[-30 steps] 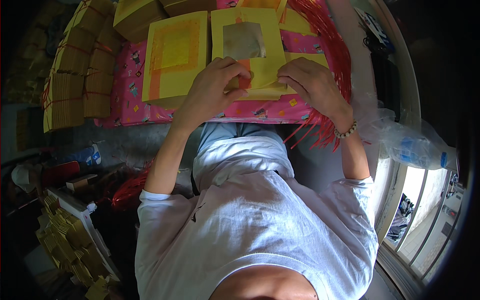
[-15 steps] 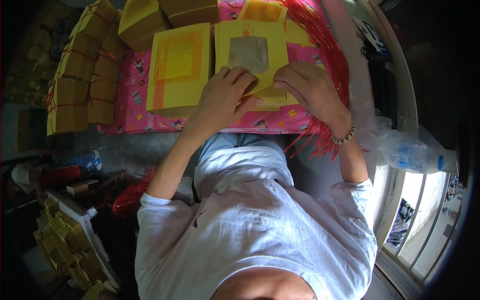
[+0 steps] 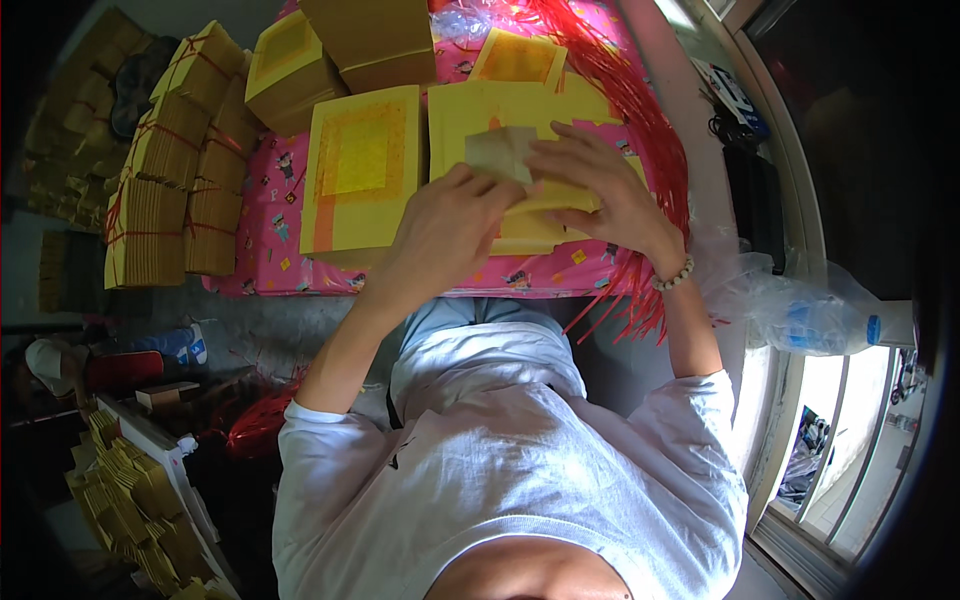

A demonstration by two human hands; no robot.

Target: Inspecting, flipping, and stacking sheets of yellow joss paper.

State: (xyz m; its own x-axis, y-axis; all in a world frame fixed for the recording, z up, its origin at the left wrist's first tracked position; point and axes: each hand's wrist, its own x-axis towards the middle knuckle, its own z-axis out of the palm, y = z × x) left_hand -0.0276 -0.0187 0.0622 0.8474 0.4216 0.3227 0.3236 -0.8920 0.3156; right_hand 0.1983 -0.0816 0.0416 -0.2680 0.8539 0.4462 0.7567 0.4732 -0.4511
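Both hands have closed in on the top sheet [image 3: 505, 152]: half a second ago it lay flat on the right-hand yellow stack [image 3: 520, 215], and now its silvery square middle is lifted and bent up between my fingers. My left hand [image 3: 450, 225] pinches its near edge, fingers curled, while my right hand [image 3: 600, 185] arches over it, fingertips pressing the far side. That tells me a fold is under way, the sheet no longer resting with the pile. It is thin, matte paper that creases softly; the stack beneath is square-cornered and thick. Just beside it sits a second stack [image 3: 362, 170] with an orange border, on a pink patterned cloth [image 3: 270, 215]. Glossy red plastic strings [image 3: 645, 130] trail along the right, and string-tied bundles [image 3: 150, 215] stand left.
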